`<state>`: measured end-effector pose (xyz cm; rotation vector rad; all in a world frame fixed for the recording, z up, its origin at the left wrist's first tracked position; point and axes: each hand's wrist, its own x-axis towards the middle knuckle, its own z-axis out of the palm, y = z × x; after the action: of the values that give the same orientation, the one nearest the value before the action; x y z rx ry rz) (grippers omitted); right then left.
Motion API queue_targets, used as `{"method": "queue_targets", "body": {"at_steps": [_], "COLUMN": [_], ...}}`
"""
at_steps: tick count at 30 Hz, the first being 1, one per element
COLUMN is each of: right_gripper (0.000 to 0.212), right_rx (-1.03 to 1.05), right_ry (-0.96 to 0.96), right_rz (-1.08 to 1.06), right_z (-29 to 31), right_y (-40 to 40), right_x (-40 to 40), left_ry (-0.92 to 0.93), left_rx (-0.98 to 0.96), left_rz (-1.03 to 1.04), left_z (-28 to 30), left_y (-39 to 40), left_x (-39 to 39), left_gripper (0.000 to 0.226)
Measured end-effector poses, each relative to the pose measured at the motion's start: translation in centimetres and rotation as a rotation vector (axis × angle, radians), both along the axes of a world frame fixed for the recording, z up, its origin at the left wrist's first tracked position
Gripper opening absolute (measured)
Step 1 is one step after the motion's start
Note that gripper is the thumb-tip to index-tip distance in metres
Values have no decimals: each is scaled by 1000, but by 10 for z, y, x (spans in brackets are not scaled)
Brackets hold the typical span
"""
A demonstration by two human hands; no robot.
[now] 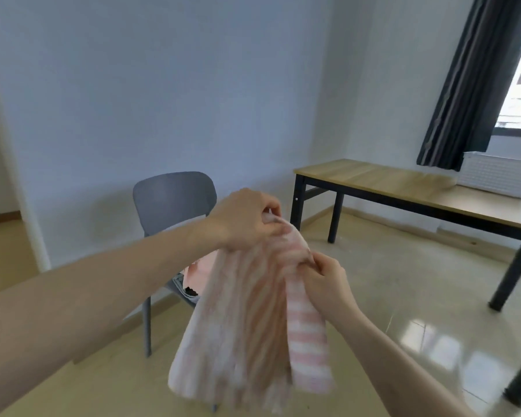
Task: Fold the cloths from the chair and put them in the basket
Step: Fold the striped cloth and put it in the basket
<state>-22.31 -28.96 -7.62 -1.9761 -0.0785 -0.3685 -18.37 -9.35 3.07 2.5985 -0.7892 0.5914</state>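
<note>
I have a pink striped cloth (250,311) held up in the air, and both sets of fingers are closed on its top edge: my left hand (247,219) bunches the higher corner, while my right hand (325,281) pinches the edge lower down and just to the right of it. The cloth hangs straight down below the fingers, so its long axis runs roughly top to bottom, with the loose bottom hem well under both hands. It is blurred, so I cannot tell how many layers are already doubled over. Beyond and below my left fingers stands the grey chair (175,200), with more cloths (194,276) on its seat, mostly hidden behind the one I hold. The basket (494,176), white and slatted, sits on the counter (382,179) far off to the right of my right fingers, near the dark curtain (469,82). I judge the fold is underway, and the right hand is the nearer one for carrying the cloth over to the basket. I can read no brand, label or writing anywhere.
</note>
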Motion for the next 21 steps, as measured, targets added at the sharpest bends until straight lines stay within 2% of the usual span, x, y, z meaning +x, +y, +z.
{"method": "queue_targets", "body": {"at_steps": [3,6,8,11,15,17,21], "right_gripper": [26,35,33,25,16,27,34], "right_rx": [-11,-76,-102,-108,-84,-73,-59], "right_ry": [6,7,20,39,89,118,125], "right_rz": [-41,-65,-78,-90,-144,-153,-216], "right_z": [-22,-48,-63,-84,-124,-140,-148], "right_y": [-25,-46,-58,-70,-80,-83,-94], "right_x": [-11,-20,-24,-28,-30,-29,-18], "left_ry": [222,387,484,640,678,693,733], "left_rx": [52,247,283,164,41,-29,-105], "left_rz": [-11,23,49,38,39,39,67], "left_z": [-32,-78,-107,-145,-180,-196,-243], "left_y": [12,24,27,26,19,16,20], "left_x": [-1,10,9,3,-4,-3,1], "left_gripper": [39,39,36,45,44,40,31]}}
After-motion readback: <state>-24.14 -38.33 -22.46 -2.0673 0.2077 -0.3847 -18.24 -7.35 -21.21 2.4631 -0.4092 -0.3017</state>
